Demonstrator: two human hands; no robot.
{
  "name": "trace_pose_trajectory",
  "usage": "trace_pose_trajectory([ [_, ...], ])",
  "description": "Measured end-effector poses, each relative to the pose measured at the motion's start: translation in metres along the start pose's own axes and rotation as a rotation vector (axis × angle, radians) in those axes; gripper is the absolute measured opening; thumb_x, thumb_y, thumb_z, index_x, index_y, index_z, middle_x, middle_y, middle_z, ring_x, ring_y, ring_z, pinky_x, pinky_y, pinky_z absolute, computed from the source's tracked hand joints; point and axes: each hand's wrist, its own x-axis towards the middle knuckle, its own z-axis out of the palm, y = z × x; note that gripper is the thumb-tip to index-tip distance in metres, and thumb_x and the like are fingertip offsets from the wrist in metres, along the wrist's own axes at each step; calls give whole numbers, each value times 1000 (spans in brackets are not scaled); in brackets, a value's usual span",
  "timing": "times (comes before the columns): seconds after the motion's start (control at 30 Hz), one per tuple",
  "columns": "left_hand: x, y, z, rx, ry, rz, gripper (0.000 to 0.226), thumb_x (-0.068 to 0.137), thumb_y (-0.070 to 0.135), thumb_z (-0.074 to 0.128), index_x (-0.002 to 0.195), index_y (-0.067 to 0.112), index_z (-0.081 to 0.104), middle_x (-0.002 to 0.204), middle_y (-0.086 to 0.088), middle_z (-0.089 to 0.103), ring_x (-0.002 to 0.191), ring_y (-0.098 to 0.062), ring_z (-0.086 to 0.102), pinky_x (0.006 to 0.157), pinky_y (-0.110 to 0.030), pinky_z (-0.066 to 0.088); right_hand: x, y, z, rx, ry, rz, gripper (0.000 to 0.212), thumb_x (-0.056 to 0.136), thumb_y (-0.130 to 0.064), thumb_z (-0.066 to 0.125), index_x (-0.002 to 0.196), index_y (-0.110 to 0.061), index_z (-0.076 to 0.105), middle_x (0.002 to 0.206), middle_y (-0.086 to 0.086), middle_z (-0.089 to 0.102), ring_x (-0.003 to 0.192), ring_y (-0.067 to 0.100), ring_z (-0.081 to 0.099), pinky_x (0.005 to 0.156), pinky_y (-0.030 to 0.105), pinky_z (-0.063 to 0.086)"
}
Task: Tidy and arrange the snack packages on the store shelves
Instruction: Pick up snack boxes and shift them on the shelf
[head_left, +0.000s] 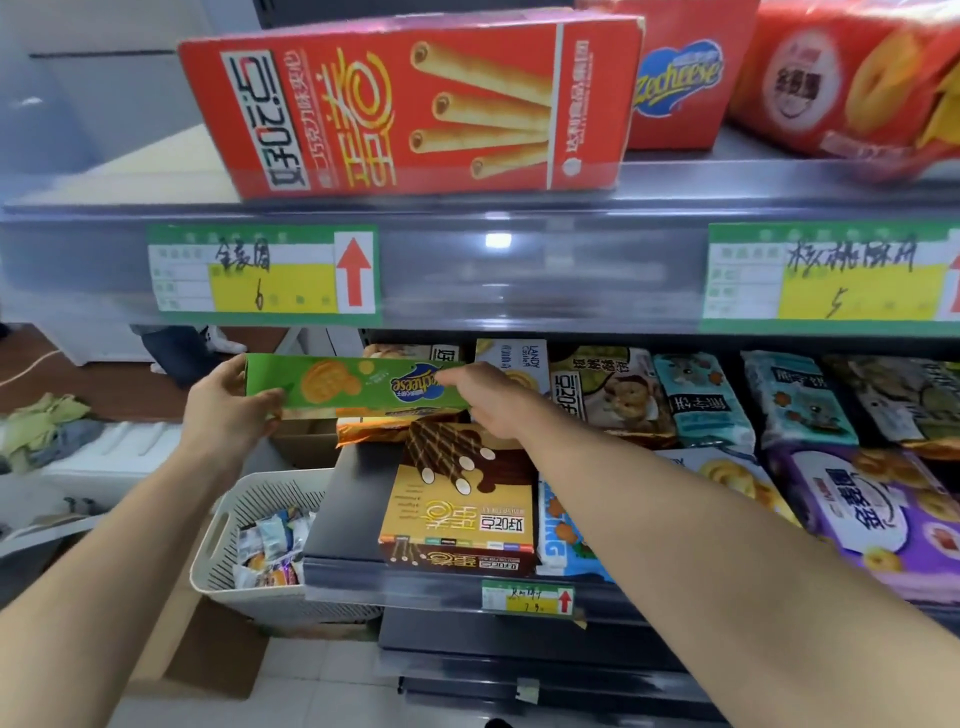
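Note:
I hold a long green Zecheese cracker box (343, 387) level in front of the middle shelf, at its left end. My left hand (228, 405) grips the box's left end and my right hand (485, 397) grips its right end. Just below it lie a gold foil pack (374, 428) and a brown-and-yellow wafer-stick box (457, 499) on the shelf (343, 519). Several snack bags (701, 400) fill the shelf to the right, including a purple bag (878, 509). A red wafer-roll box (410, 104) lies on the upper shelf.
A white slotted basket (244, 545) with small wrapped snacks stands on the floor left of the shelf, with a cardboard box (218, 654) below it. Price tags (265, 273) hang on the upper shelf's edge. Red packages (852, 78) sit at the top right. Crumpled cloth (47, 426) lies far left.

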Motion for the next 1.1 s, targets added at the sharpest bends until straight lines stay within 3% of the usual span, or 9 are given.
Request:
trace_pose_trajectory([
  [0.1,-1,1,12,-16,-10,13,50,85,-10,58,132,4,49,121,-10,58,102,-29,58,89,-44,51,-3,-1,-7,-30,25,18,56,93,-26,54,142,-7,34,152,11,31,138,26,31,112,37,25],
  [0.2,-1,3,23,4,-14,23,52,84,-3,63,132,5,46,130,-13,56,112,-32,58,95,-49,49,-2,4,-22,-43,56,28,61,93,-25,54,145,-6,29,155,12,23,141,26,25,113,35,23],
  [0.33,-5,6,37,-32,-17,10,51,84,-2,63,131,5,45,132,-13,54,109,-31,60,88,-42,53,-2,7,-35,-20,74,38,64,89,-27,59,143,-7,32,155,12,22,141,27,24,113,36,23],
  [0.53,-21,11,62,-77,-70,-3,45,88,-4,58,130,4,45,131,-9,53,97,-28,60,87,-44,52,14,24,-66,-30,135,36,68,69,-37,67,131,-13,47,141,5,45,126,26,47,107,43,37],
  [0.63,-24,6,67,-113,-89,-44,43,89,-3,57,130,4,45,125,-8,55,100,-27,60,78,-35,54,41,44,-83,-52,161,31,71,59,-44,67,123,-16,52,132,9,55,116,26,54,101,43,43],
  [0.7,-24,1,69,-135,-101,-67,43,89,-3,57,131,4,45,122,-9,56,100,-27,60,76,-31,54,15,37,-81,-49,185,39,70,63,-43,67,125,-16,50,133,10,54,116,26,54,101,40,42],
  [0.83,-24,-8,74,-212,-144,-124,42,89,-3,56,129,3,47,119,-12,59,102,-29,61,84,-36,52,-27,20,-80,-33,227,37,52,87,-25,63,133,-11,44,146,10,38,131,24,40,105,35,39],
  [0.93,-22,-7,78,-254,-169,-139,40,89,-3,55,129,1,49,114,-13,61,101,-29,61,82,-35,51,-36,21,-87,-19,231,20,45,88,-20,62,130,-9,47,140,9,46,124,23,47,99,33,44],
  [1.1,-15,-6,78,-299,-168,-137,38,89,-1,57,126,4,52,118,-15,62,105,-32,62,87,-39,53,-42,27,-82,-3,293,-28,47,88,-19,62,131,-9,44,141,10,42,123,22,45,105,36,42],
])
